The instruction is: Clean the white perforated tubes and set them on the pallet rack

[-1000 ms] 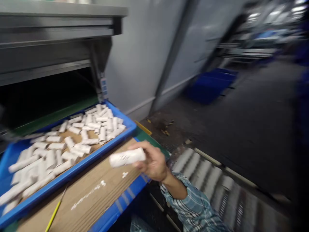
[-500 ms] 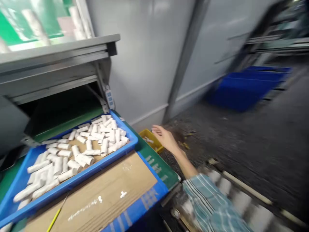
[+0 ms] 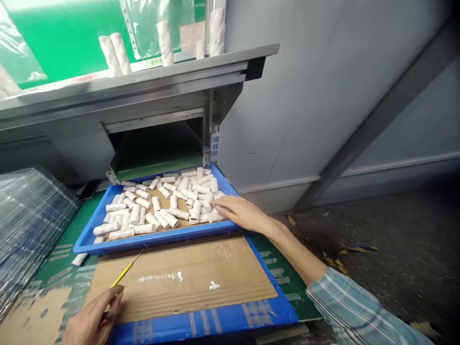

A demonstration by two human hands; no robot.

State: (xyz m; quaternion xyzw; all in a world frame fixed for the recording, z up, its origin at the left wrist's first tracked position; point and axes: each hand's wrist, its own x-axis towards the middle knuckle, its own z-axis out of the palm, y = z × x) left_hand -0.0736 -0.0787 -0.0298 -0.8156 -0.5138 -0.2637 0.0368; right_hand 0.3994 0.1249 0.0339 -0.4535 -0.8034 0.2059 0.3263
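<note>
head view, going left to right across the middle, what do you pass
clear plastic sheets → blue tray → white tubes → right hand → dark floor

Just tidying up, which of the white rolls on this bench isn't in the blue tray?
The white roll lying on the green mat, just outside the lower left corner of the blue tray. The other rolls on the bench all lie inside that tray.
</note>
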